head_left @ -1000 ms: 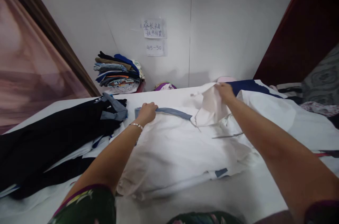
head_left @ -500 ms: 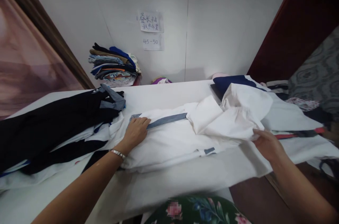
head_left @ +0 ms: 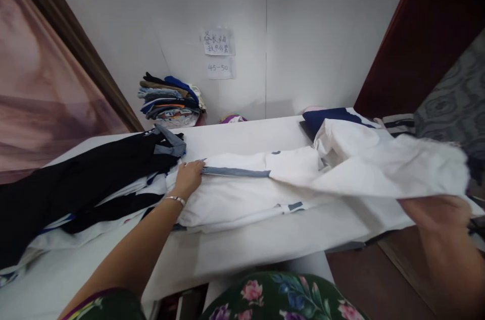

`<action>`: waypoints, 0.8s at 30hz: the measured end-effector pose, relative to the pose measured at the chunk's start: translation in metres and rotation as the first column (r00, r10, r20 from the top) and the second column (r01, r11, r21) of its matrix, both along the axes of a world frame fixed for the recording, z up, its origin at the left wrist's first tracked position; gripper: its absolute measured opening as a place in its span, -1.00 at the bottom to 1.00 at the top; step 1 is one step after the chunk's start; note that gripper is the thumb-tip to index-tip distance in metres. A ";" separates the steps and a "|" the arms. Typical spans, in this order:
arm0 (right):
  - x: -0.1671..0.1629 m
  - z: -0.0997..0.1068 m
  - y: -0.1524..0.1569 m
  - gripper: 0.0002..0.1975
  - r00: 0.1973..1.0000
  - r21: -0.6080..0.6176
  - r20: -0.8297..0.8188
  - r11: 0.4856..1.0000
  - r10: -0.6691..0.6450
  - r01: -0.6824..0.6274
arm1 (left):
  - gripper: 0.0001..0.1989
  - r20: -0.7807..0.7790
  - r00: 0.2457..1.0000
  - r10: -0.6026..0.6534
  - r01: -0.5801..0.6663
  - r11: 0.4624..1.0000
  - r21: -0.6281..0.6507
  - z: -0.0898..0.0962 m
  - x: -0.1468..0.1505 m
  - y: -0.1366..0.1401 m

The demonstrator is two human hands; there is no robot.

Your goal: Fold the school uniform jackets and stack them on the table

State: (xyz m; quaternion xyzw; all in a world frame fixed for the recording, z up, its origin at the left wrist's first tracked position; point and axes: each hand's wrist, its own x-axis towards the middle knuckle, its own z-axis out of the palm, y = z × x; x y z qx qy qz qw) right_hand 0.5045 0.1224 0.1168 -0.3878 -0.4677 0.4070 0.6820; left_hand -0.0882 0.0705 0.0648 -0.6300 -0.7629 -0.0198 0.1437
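A white shirt (head_left: 235,194) with a grey-blue front strip and small grey-blue trims lies lengthwise across the white table. At its left end, my left hand (head_left: 189,176) has its fingers closed on the fabric by the top of the strip. My right hand (head_left: 439,214), smeared by motion, grips the shirt's other end at the right and holds it raised and stretched out. Its fingertips are hidden under the lifted cloth, which is also blurred.
Black and white garments (head_left: 94,173) are heaped on the table (head_left: 242,133) at the left. A folded clothes stack (head_left: 170,100) stands by the wall. Navy cloth (head_left: 329,117) and more garments lie at the right. Handwritten paper notes (head_left: 220,52) hang on the wall.
My right hand has swept right, drawing the bunched part of the white shirt out with it. My left hand stays at the shirt's left end, shifted slightly left and up in view.
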 end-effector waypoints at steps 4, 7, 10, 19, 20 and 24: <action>-0.004 -0.030 -0.008 -0.75 0.943 -0.469 0.186 0.868 0.277 -0.162 | -0.57 -0.006 1.000 -0.023 0.023 0.996 -0.087 -0.002 -0.008 -0.002; -0.022 -0.027 0.006 -0.76 0.754 -0.556 0.388 0.787 0.531 -0.268 | -0.53 0.016 1.000 -0.017 0.020 0.983 -0.182 -0.003 -0.007 -0.003; -0.043 -0.013 0.031 -0.68 0.732 -0.495 0.459 0.829 0.503 -0.260 | -0.56 -0.028 0.999 -0.040 0.036 0.990 -0.135 0.002 -0.003 -0.006; -0.079 -0.030 0.110 -0.59 0.146 -0.218 0.965 0.976 0.218 -0.021 | -0.64 0.005 0.981 -0.192 0.191 0.976 -0.106 0.001 0.005 -0.030; -0.083 -0.036 0.117 -0.53 0.114 -0.180 0.977 0.984 0.180 -0.015 | -0.62 0.037 0.979 -0.201 0.204 0.970 -0.131 -0.003 0.004 -0.032; -0.101 -0.051 0.146 -0.53 0.120 -0.161 0.980 0.986 0.156 0.039 | -0.56 0.160 0.964 -0.214 0.236 0.962 -0.138 -0.007 0.000 -0.035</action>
